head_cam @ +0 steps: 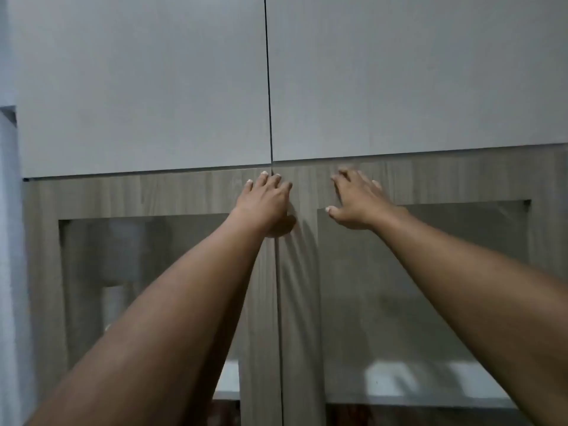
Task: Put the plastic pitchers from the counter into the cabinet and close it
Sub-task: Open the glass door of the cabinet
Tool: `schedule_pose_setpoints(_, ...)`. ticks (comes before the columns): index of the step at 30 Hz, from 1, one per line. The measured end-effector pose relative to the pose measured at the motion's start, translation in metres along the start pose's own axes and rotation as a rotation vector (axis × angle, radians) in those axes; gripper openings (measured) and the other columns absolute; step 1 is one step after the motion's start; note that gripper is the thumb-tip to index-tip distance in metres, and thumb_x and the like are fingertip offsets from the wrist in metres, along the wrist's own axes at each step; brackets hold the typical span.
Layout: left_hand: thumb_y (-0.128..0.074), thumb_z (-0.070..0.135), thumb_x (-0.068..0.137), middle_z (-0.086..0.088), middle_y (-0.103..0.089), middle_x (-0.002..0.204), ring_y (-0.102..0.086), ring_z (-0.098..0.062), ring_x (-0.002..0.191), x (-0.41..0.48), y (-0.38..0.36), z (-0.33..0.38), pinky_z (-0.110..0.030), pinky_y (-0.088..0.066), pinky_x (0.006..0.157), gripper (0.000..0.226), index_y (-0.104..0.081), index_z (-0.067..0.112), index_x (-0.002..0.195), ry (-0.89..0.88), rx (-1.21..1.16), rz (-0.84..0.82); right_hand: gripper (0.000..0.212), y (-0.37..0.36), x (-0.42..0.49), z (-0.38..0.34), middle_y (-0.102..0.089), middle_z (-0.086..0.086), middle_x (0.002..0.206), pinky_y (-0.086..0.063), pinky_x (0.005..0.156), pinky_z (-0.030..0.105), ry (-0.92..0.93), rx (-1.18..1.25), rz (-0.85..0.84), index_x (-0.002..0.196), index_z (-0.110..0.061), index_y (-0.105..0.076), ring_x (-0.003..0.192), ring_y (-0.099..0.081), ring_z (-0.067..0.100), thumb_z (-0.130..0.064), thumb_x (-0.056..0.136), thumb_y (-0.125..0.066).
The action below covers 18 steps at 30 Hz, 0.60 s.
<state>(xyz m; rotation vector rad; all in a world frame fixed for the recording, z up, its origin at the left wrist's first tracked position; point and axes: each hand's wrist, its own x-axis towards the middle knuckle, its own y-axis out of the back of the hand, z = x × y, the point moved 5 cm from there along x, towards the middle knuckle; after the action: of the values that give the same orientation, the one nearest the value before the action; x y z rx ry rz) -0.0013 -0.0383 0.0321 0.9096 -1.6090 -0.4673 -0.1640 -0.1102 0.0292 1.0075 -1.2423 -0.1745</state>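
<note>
Two wood-grain cabinet doors with frosted glass panes fill the lower half of the view, and they meet at a thin centre seam. My left hand [264,201] lies flat on the top of the left door [190,192], at the seam. My right hand [356,201] presses flat on the top of the right door [445,179], fingers spread. Both hands hold nothing. Behind the left pane [144,272] I see a pale upright shape, possibly a pitcher [118,302], too blurred to tell.
Two plain grey upper cabinet doors [138,87] sit shut above the wood-grain pair. A white shelf [415,379] shows dimly through the right glass pane. A pale wall edge [9,241] runs down the far left.
</note>
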Motion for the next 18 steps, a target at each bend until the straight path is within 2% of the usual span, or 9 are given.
schedule_pose_setpoints(4, -0.063, 0.046, 0.091, -0.01, -0.023, 0.165, -0.011, -0.033, 0.155, 0.034, -0.011, -0.002, -0.053, -0.016, 0.123, 0.085, -0.021, 0.015, 0.158, 0.048, 0.019, 0.104, 0.08, -0.002, 0.026, -0.004, -0.032, 0.006, 0.155, -0.028, 0.114, 0.055, 0.076, -0.107, 0.148, 0.153, -0.018, -0.028, 0.144, -0.029, 0.028, -0.049, 0.085, -0.056)
schedule_pose_setpoints(8, -0.065, 0.05, 0.086, -0.01, -0.036, 0.156, -0.022, -0.032, 0.148, 0.045, -0.015, -0.002, -0.047, -0.021, 0.12, 0.092, -0.02, 0.016, 0.158, 0.063, 0.076, 0.218, 0.066, 0.001, 0.036, -0.007, -0.041, 0.008, 0.141, -0.033, 0.103, 0.053, 0.085, -0.19, 0.254, 0.144, -0.02, -0.041, 0.13, -0.04, 0.03, -0.05, 0.087, -0.054)
schedule_pose_setpoints(14, -0.062, 0.044, 0.084, -0.012, -0.047, 0.145, -0.04, -0.033, 0.139, 0.03, 0.002, 0.005, -0.044, -0.028, 0.117, 0.074, -0.037, 0.016, 0.148, 0.076, -0.005, 0.257, 0.056, 0.011, 0.029, -0.013, -0.045, 0.006, 0.137, -0.034, 0.097, 0.049, 0.035, -0.096, 0.255, 0.137, -0.022, -0.047, 0.129, -0.041, 0.029, -0.049, 0.089, -0.054)
schedule_pose_setpoints(18, -0.06, 0.042, 0.084, -0.014, -0.05, 0.133, -0.047, -0.035, 0.126, -0.004, 0.032, 0.012, -0.042, -0.038, 0.104, 0.062, -0.045, 0.012, 0.136, 0.05, -0.097, 0.31, 0.051, 0.033, 0.0, -0.021, -0.047, 0.005, 0.135, -0.033, 0.096, 0.048, -0.012, -0.005, 0.285, 0.133, -0.024, -0.049, 0.129, -0.041, 0.028, -0.052, 0.091, -0.051)
